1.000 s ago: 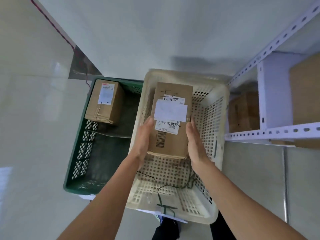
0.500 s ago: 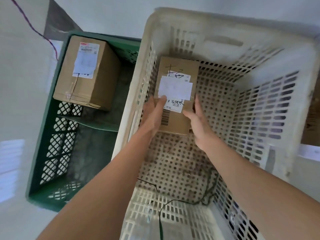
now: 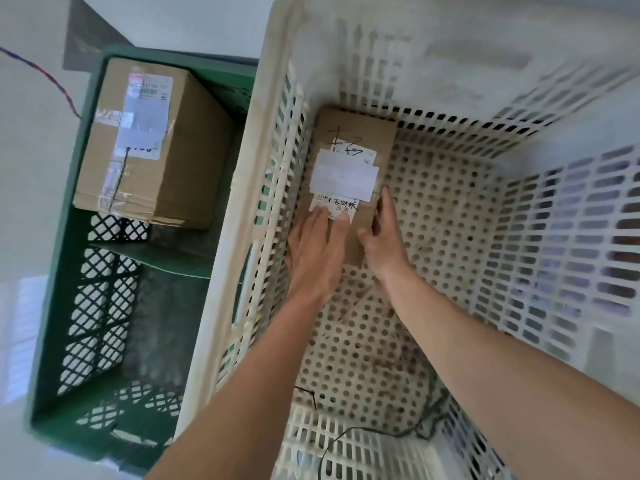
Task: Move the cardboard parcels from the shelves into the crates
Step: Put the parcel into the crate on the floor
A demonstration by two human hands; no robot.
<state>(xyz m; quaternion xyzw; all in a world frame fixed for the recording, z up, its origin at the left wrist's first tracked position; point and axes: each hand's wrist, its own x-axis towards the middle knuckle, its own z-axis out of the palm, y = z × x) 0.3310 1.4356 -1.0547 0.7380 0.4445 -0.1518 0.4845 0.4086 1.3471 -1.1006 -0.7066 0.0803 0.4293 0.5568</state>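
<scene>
At the near end of the white crate, perforated all over, a thin dark cord lying loose across the holed floor. Farther in, two bare forearms angled down past the rim. Flat on the near top of the small cardboard parcel, the left hand, fingers straight and side by side, pressing rather than gripping; probably to seat the parcel and nudge it home. On the parcel's edge toward the crate's middle, the right hand, clamped there with thumb on top and fingers down the side; likely steering, keeping the long side square to the wall. Parcel down on the crate floor or very nearly so, hard to tell which, in the far-left corner of the white crate: long side close along the left wall, far end close to the far wall, labels and handwriting facing up. Tucked into the corner, by the look of it, to leave the remaining crate floor for more parcels. Placement judged almost done; letting go and pulling both hands out judged next.

Just left of the white crate, a green lattice crate, with a larger taped cardboard box at its far end. Under both, a pale glossy floor; farther left of the white crate, a red-and-blue twisted cord trailing across it. No shelves in view.
</scene>
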